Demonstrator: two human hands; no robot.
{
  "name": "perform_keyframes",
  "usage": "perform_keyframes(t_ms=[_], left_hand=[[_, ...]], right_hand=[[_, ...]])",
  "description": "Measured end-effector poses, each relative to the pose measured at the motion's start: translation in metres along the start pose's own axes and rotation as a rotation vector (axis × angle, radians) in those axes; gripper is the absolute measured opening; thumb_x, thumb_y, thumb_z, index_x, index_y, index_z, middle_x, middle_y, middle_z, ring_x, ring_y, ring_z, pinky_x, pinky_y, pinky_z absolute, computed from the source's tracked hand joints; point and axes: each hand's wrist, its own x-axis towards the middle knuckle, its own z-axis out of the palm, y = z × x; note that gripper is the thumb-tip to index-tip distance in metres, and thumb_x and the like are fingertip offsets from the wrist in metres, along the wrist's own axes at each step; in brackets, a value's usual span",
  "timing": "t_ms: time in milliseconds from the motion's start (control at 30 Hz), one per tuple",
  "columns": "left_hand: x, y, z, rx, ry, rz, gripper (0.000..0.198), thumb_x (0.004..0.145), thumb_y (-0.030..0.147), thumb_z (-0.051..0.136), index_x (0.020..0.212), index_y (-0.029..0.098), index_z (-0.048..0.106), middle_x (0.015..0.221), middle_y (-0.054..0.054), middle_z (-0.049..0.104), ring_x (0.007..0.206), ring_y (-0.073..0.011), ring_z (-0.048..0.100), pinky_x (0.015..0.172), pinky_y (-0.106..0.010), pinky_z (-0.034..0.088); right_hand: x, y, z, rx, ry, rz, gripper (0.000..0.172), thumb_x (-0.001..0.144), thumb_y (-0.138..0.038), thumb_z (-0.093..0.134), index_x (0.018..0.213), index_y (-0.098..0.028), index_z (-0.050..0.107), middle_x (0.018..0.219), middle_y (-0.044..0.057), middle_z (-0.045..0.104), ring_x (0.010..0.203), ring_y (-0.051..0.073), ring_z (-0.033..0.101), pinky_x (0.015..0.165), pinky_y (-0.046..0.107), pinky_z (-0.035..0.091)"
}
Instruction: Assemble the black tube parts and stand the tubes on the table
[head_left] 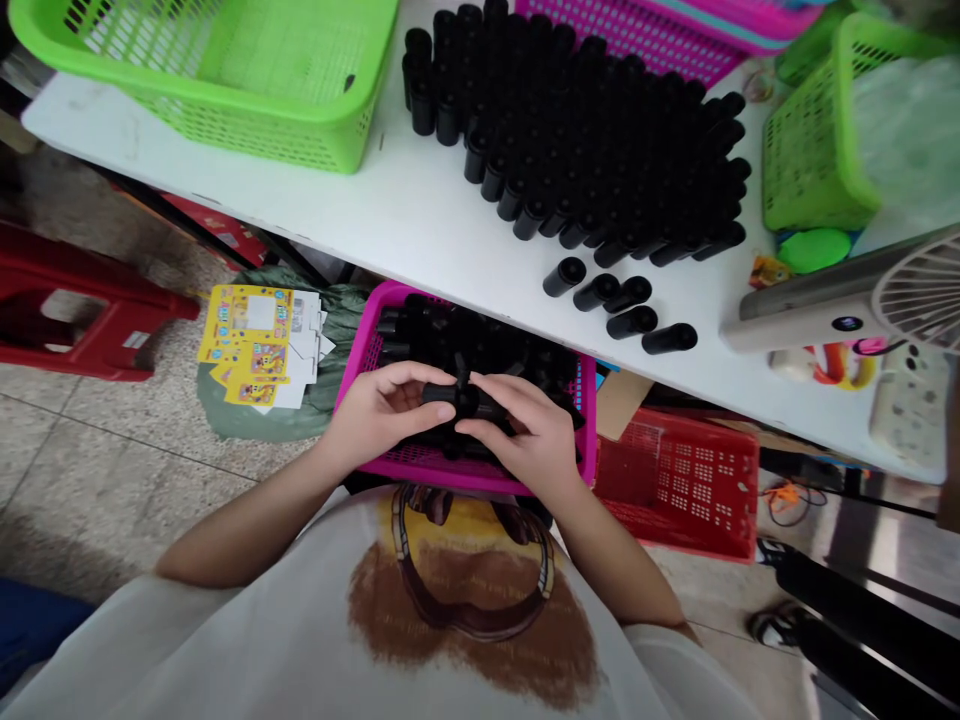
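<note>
Over a magenta basket [589, 430] filled with dark parts, my left hand [375, 412] and my right hand [538, 430] hold a small black cylindrical piece [442, 394] between them. My left thumb and fingers pinch its left end. The right hand's fingers and thumb close on the other end, which they partly cover. A small black projection [460, 366] sticks up at the middle of the piece; whether it is a separate part I cannot tell. Inside the basket, black parts [517, 350] lie in a loose heap, their exact shapes hard to make out.
On the white table [300, 215] stand many black cylinders [585, 140], with several near the front edge. Green baskets [322, 140] and a handheld fan [810, 310] are there too. A red crate [697, 490], yellow printed cards [255, 345] and a red stool [82, 310] are lower down.
</note>
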Motion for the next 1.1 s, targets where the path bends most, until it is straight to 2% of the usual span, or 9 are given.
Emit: perform_keyframes(t_ms=[233,367,567,633,767,867,933,1000,1100], left_hand=[[-0.002,-0.002,0.001,0.437,-0.225,-0.006,0.024,0.089,0.045,0.074,0.085,0.023,0.083,0.106,-0.005,0.085,0.082,-0.0213,0.078,0.078,-0.03,0.062],[0.001,-0.002,0.002,0.565,-0.25,0.067,0.033,0.097,0.048,0.063,0.114,0.026,0.081,0.115,-0.004,0.084,0.085,-0.0219,0.078,0.079,-0.031,0.064],[0.054,0.045,-0.024,0.84,0.115,0.448,0.031,0.099,0.038,0.068,0.126,0.024,0.076,0.127,-0.003,0.076,0.121,-0.0242,0.068,0.118,-0.042,0.049],[0.089,0.049,-0.036,0.882,0.174,0.459,0.032,0.097,0.036,0.07,0.126,0.023,0.075,0.127,-0.003,0.072,0.118,-0.0234,0.066,0.118,-0.042,0.047],[0.146,0.034,-0.04,0.88,0.053,0.424,0.047,0.092,0.038,0.076,0.134,0.018,0.067,0.131,-0.007,0.068,0.122,-0.0262,0.061,0.118,-0.044,0.045],[0.144,0.028,-0.024,0.952,0.102,0.489,0.069,0.087,0.045,0.083,0.145,0.019,0.058,0.154,-0.014,0.052,0.146,-0.0373,0.042,0.126,-0.058,0.031],[0.124,0.029,-0.01,1.004,0.142,0.552,0.06,0.093,0.045,0.076,0.144,0.02,0.059,0.161,-0.015,0.045,0.151,-0.0397,0.035,0.128,-0.063,0.024],[0.101,0.029,0.001,1.051,0.043,0.582,0.039,0.101,0.04,0.063,0.136,0.02,0.064,0.154,-0.015,0.052,0.143,-0.0361,0.046,0.124,-0.059,0.033],[0.08,0.02,0.013,1.163,-0.401,0.466,0.027,0.105,0.032,0.054,0.125,0.02,0.068,0.129,-0.012,0.067,0.117,-0.0278,0.066,0.108,-0.045,0.051]], right_hand=[[-0.014,0.01,0.016,-0.239,-0.148,-0.268,0.078,0.107,-0.021,0.057,0.172,-0.034,0.017,0.132,0.01,0.072,0.114,0.023,0.073,0.099,0.038,0.064],[-0.021,0.014,0.016,-0.259,-0.252,-0.202,0.082,0.109,-0.023,0.048,0.173,-0.033,-0.001,0.156,0.016,0.054,0.138,0.027,0.062,0.108,0.042,0.06],[-0.013,0.043,-0.028,-0.529,-0.132,0.242,0.06,0.104,-0.046,0.057,0.161,-0.028,0.045,0.153,0.018,0.054,0.144,0.038,0.052,0.122,0.063,0.043],[-0.005,0.056,-0.036,-0.568,-0.223,0.349,0.073,0.096,-0.051,0.068,0.161,-0.027,0.044,0.161,0.02,0.044,0.148,0.044,0.045,0.121,0.068,0.041],[0.014,0.067,-0.03,-0.578,-0.539,0.403,0.08,0.084,-0.048,0.082,0.156,-0.032,0.05,0.165,0.019,0.035,0.15,0.051,0.04,0.114,0.07,0.045],[0.023,0.065,-0.023,-0.602,-0.642,0.387,0.064,0.084,-0.04,0.083,0.144,-0.031,0.062,0.158,0.019,0.04,0.138,0.046,0.055,0.106,0.062,0.054],[0.025,0.064,-0.021,-0.563,-0.665,0.395,0.056,0.086,-0.036,0.082,0.139,-0.028,0.065,0.155,0.018,0.04,0.124,0.037,0.067,0.103,0.053,0.058],[0.024,0.065,-0.021,-0.54,-0.664,0.406,0.055,0.087,-0.036,0.081,0.14,-0.029,0.065,0.157,0.017,0.038,0.117,0.033,0.072,0.103,0.049,0.059],[0.021,0.07,-0.021,-0.542,-0.658,0.405,0.053,0.093,-0.039,0.074,0.144,-0.036,0.064,0.163,0.016,0.036,0.113,0.034,0.074,0.099,0.051,0.061]])
